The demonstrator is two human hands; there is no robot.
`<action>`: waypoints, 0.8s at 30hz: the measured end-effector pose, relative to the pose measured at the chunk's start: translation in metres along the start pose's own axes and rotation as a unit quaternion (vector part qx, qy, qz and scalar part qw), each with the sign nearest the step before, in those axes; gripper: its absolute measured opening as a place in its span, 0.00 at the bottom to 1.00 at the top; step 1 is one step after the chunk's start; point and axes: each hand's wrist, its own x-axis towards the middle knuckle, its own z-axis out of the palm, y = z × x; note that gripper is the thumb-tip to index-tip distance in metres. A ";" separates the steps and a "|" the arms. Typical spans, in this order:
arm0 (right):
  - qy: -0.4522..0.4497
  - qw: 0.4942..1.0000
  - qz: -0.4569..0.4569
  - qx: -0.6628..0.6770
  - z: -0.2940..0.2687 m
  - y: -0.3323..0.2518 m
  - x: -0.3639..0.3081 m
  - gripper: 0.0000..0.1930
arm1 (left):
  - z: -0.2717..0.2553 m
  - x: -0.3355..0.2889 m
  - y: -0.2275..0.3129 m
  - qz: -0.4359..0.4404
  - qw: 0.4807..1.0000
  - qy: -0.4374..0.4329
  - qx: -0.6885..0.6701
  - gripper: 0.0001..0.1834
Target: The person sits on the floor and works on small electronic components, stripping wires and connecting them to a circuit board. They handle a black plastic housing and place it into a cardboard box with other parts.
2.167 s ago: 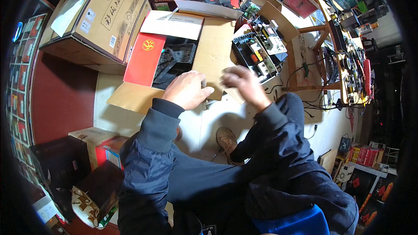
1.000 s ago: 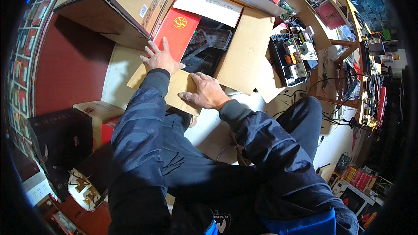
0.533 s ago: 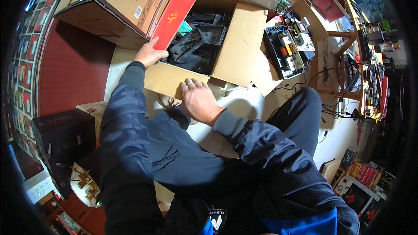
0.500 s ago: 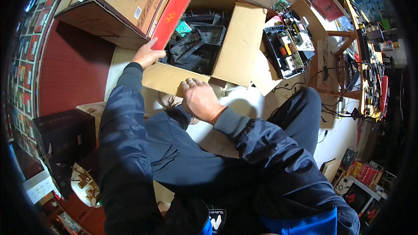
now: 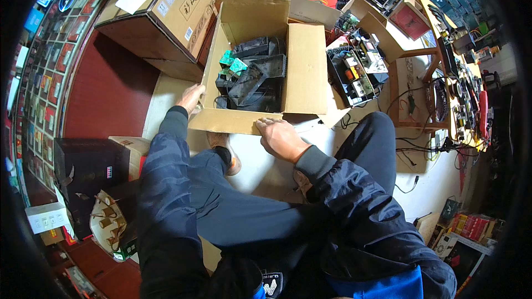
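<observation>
An opened cardboard box (image 5: pixel 307 72) stands on the floor before me, its right flap folded outward. Inside lie black plastic parts (image 5: pixel 260 77) and small green circuit boards (image 5: pixel 237 66). My left hand (image 5: pixel 190 98) is at the box's near left corner, its fingers closed around the edge and partly hidden. My right hand (image 5: pixel 281 137) holds the right end of the near flap (image 5: pixel 230 120), the thumb underneath out of sight.
A large printed carton (image 5: pixel 188 8) stands at the far left. Right of the box, a second carton holds electronic assemblies (image 5: pixel 357 72). Cables (image 5: pixel 407 152) lie on the floor near a wooden stool (image 5: pixel 424 52). A black box (image 5: pixel 83 166) sits at left.
The red left flap has gone from upright to out of sight beyond the box's left side. My left hand moved down with it; my right hand shifted right along the near flap.
</observation>
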 end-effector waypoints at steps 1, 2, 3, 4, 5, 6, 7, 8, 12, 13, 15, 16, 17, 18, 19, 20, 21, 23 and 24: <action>-0.021 1.000 0.009 0.014 0.001 0.002 -0.006 0.23 | -0.001 -0.004 -0.003 -0.014 1.000 0.005 -0.020 0.36; -0.007 1.000 0.004 0.010 0.002 0.004 -0.010 0.23 | -0.001 -0.009 -0.008 -0.027 0.999 0.009 -0.040 0.35; 0.006 1.000 -0.002 0.007 0.003 0.005 -0.014 0.23 | -0.002 -0.014 -0.012 -0.031 0.997 0.012 -0.071 0.35; 0.016 1.000 -0.008 0.008 0.005 0.005 -0.018 0.23 | -0.002 -0.020 -0.016 -0.035 0.994 0.016 -0.103 0.35; 0.013 1.000 -0.008 0.019 0.005 0.007 -0.022 0.22 | -0.002 -0.027 -0.021 -0.042 0.990 0.023 -0.134 0.35; 0.012 1.000 -0.005 0.019 0.006 0.007 -0.023 0.21 | -0.004 -0.034 -0.024 -0.029 0.989 0.032 -0.143 0.35; 0.008 0.999 -0.002 0.033 0.006 0.008 -0.026 0.21 | -0.003 -0.040 -0.027 -0.019 0.987 0.043 -0.151 0.35; 0.022 0.999 -0.011 0.037 0.005 0.008 -0.029 0.20 | -0.003 -0.047 -0.030 -0.008 0.986 0.053 -0.159 0.35; 0.027 0.999 -0.028 0.008 -0.001 0.006 -0.044 0.20 | 0.004 -0.066 -0.039 -0.005 0.991 0.077 -0.110 0.33; -0.008 1.000 -0.018 0.017 -0.004 0.006 -0.047 0.22 | 0.005 -0.069 -0.041 -0.010 0.990 0.085 -0.110 0.29; -0.034 0.999 -0.007 0.021 -0.010 0.004 -0.052 0.23 | 0.007 -0.077 -0.045 -0.022 0.992 0.075 -0.103 0.27; -0.039 0.999 -0.007 0.021 -0.012 0.002 -0.055 0.23 | 0.008 -0.082 -0.047 -0.031 0.992 0.068 -0.097 0.26; -0.063 0.998 -0.001 0.017 -0.017 0.002 -0.059 0.23 | 0.008 -0.088 -0.049 -0.033 0.994 0.072 -0.079 0.22; -0.067 0.997 0.001 0.042 -0.022 0.002 -0.062 0.25 | 0.006 -0.094 -0.049 -0.044 0.995 0.051 -0.070 0.21; -0.074 0.995 0.007 0.058 -0.026 0.001 -0.065 0.26 | 0.005 -0.101 -0.048 -0.062 0.996 0.025 -0.058 0.20; -0.078 0.994 0.015 0.071 -0.029 0.001 -0.067 0.28 | 0.003 -0.108 -0.047 -0.080 0.996 0.007 -0.044 0.19; -0.069 0.993 0.000 0.096 -0.033 0.003 -0.072 0.28 | 0.003 -0.114 -0.045 -0.094 0.995 -0.001 -0.027 0.16; -0.098 0.990 0.016 0.100 -0.034 0.003 -0.077 0.29 | 0.001 -0.122 -0.037 -0.115 0.991 -0.030 0.056 0.15; -0.087 0.992 0.005 0.096 -0.034 0.003 -0.079 0.29 | 0.000 -0.124 -0.032 -0.123 0.987 -0.045 0.098 0.14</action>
